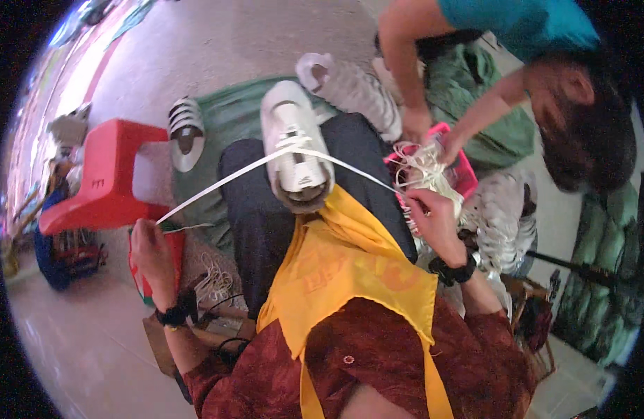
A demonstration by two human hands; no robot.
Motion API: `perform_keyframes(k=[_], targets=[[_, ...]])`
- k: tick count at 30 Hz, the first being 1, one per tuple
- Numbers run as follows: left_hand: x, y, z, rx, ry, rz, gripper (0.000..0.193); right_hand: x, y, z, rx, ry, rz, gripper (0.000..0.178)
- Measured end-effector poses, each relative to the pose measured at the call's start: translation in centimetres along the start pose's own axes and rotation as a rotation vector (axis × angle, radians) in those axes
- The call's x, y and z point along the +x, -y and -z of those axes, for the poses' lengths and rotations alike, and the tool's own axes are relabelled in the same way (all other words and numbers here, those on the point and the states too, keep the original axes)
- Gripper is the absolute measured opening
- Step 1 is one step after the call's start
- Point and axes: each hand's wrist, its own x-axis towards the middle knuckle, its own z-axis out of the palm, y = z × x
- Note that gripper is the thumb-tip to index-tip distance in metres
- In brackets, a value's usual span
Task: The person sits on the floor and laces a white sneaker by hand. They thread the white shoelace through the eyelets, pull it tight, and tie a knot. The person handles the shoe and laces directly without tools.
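Note:
A white sneaker (292, 122) lies across my lap over dark trousers and a yellow apron (336, 262), toe pointing away from me. From its lacing area a flat white shoelace (227, 179) runs out to both sides, pulled taut. My left hand (153, 255) is closed on the lace's left end, out beside a red stool. On the other side, my right hand (437, 220) pinches the right end next to a pink basket. Neither hand touches the sneaker itself.
A co-worker (503, 91) leans in at the right, both hands in the pink basket (467, 176) of white laces. The red stool (109, 174) stands left. Another shoe (187, 133) lies on green cloth (231, 105); more white shoes (500, 216) are piled right.

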Motion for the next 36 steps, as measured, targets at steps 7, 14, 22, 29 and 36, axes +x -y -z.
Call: perform_keyframes(k=[7, 14, 22, 29, 36], targets=[[0.9, 0.8, 0.4, 0.028, 0.044, -0.077, 0.008, -3.1, -3.3, -0.9, -0.026, -0.044, -0.022, 0.014], [1.0, 0.6, 0.6, -0.004, 0.068, -0.069, 0.009, -3.6, -3.5, -1.2, -0.004, -0.053, 0.019, 0.015], [1.0, 0.3, 0.3, -0.035, -0.002, -0.080, 0.011, -3.4, -3.4, -1.6, 0.032, -0.029, 0.022, 0.013], [1.1, -1.4, 0.7, -0.019, 0.018, -0.106, 0.011, -3.2, -3.6, -1.7, 0.007, -0.024, 0.043, 0.012], [1.9, -1.8, 1.4, -0.022, 0.033, -0.099, 0.010, -3.1, -4.0, -1.1, 0.029, -0.055, 0.026, 0.013]])
